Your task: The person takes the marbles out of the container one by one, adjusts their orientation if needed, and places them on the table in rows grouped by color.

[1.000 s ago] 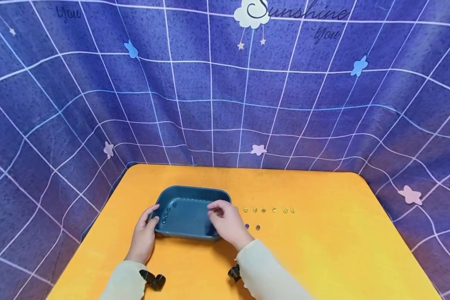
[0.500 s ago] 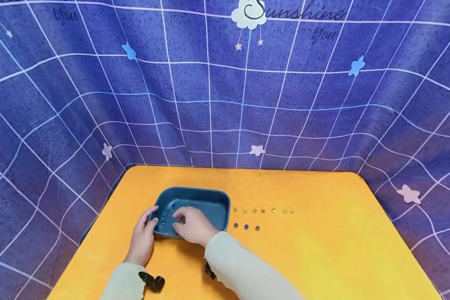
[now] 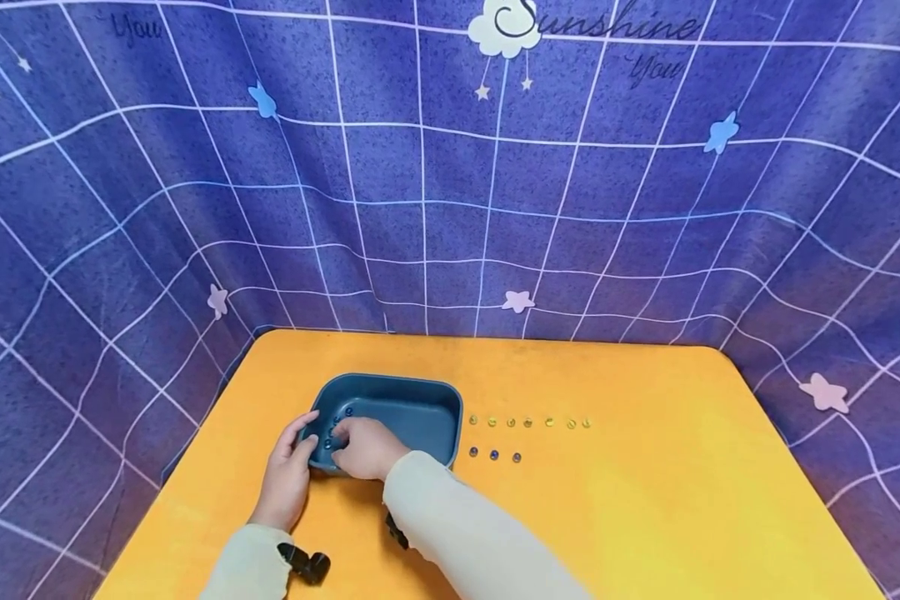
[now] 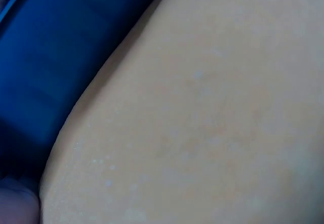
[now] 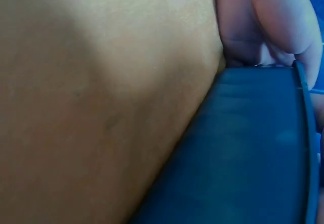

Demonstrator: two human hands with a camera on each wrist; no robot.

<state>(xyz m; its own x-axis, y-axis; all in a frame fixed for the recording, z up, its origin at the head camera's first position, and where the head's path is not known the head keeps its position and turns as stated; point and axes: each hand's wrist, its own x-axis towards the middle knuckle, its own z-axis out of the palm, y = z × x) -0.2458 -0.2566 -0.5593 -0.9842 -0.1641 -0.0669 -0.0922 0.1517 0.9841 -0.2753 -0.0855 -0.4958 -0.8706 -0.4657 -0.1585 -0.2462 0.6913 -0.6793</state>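
My left hand [image 3: 285, 483] grips the left end of a dark blue plastic bin [image 3: 390, 382], thumb on the near side of the rim. Inside, along that end, several small dark blue marbles [image 3: 327, 444] lie in a slanting line. Over them reaches my right hand [image 3: 367, 448], thumb and index finger bent and apart beside the marbles; no marble shows between them, though the hand hides part of the floor. The left wrist view shows mostly skin and the bin's blue wall [image 4: 61, 47]. In the right wrist view, the bin's outer wall [image 5: 243, 148] sits below curled fingers [image 5: 283, 16].
Right of the bin, several yellow marbles [image 3: 528, 422] form a row on the orange table [image 3: 645, 500]. Nearer, three blue marbles [image 3: 494, 455] make a shorter row. A purple gridded curtain [image 3: 450, 225] surrounds the table's back and sides.
My right hand has moved left from the bin's right rim to the marbles at its left end, uncovering the leftmost blue marble on the table. My left hand stays on the bin.
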